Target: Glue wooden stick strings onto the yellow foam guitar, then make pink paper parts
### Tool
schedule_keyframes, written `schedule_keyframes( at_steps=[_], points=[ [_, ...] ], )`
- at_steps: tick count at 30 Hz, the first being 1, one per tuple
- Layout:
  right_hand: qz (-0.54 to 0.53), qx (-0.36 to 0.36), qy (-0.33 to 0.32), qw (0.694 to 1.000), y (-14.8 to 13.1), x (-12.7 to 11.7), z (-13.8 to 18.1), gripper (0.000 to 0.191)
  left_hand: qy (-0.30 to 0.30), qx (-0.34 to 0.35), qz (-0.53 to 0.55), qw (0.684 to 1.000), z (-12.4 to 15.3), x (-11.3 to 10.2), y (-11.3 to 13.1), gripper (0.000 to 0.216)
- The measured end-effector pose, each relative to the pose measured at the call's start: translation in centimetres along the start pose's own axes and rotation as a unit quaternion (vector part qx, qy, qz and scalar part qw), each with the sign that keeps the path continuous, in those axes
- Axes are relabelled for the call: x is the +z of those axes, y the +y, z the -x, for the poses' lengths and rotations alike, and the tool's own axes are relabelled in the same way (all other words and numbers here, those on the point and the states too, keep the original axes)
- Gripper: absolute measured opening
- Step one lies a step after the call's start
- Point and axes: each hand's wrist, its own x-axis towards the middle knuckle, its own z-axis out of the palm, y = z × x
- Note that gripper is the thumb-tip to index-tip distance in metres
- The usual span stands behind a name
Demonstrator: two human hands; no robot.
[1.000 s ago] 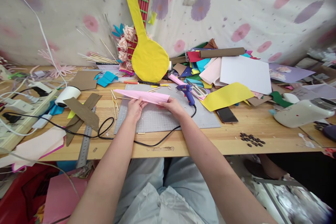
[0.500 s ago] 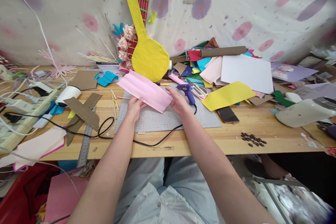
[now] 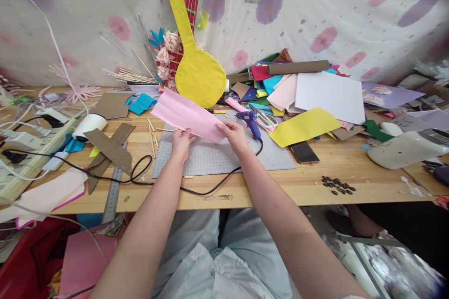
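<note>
A strip of pink crepe paper slants down to the right above the grey cutting mat. My left hand grips its lower edge near the middle, fingers closed on it. At the right end my right hand pinches the paper, thumb on top. Just right of that hand lies a purple glue gun, and beside it are scissors. Thin wooden sticks lie left of my left hand. Behind the paper stands a yellow lute-shaped cutout, leaning back.
A black cord loops across the front of the mat. On the right are a phone, small dark beads and a white bottle. Coloured paper piles up behind. A power strip and a steel ruler lie left.
My right hand has closed from loosely open beside the paper's right end to a pinch on it. The paper has shifted slightly left and up.
</note>
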Motion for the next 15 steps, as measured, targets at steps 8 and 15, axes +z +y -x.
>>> schedule_keyframes(
  at_steps=[8, 15],
  points=[
    [-0.009, 0.007, 0.006, 1.000, -0.03, -0.02, 0.05, 0.025, 0.008, 0.008, -0.024, 1.000, 0.36, 0.01, 0.22, 0.003],
    [-0.017, 0.014, 0.010, 1.000, 0.11, -0.08, -0.05, 0.027, 0.002, 0.019, -0.038, 0.999, 0.37, -0.01, 0.43, 0.007]
  ],
)
